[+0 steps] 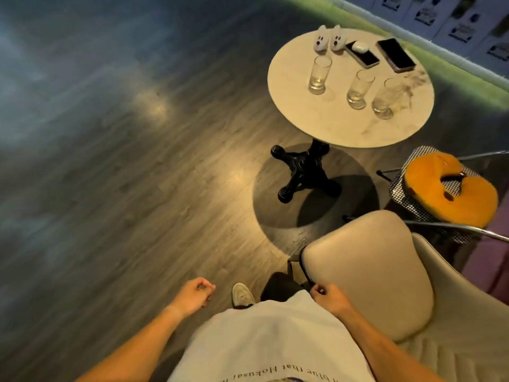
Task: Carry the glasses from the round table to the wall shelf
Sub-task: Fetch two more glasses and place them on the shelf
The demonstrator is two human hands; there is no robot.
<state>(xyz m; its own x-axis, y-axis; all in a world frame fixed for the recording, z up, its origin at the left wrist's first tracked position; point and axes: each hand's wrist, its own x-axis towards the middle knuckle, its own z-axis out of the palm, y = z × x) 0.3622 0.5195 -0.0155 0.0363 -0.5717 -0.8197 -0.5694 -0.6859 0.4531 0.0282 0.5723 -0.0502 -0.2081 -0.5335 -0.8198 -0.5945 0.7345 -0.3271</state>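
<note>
Three clear empty glasses stand upright on the round pale table (325, 128) at the upper right: the left glass (319, 75), the middle glass (359, 90) and the right glass (385, 99). My left hand (194, 295) hangs low near the bottom centre, fingers loosely curled, holding nothing. My right hand (329, 297) is beside the back of a beige chair, fingers curled with nothing in them. Both hands are far from the table. The wall shelf is not in view.
Two phones (396, 55), an earbud case and two small white figurines (327, 40) sit at the table's far side. A beige chair (369, 274) stands close on my right. Beyond it is a checked seat with an orange neck pillow (451, 188). Wooden floor spreads to the left.
</note>
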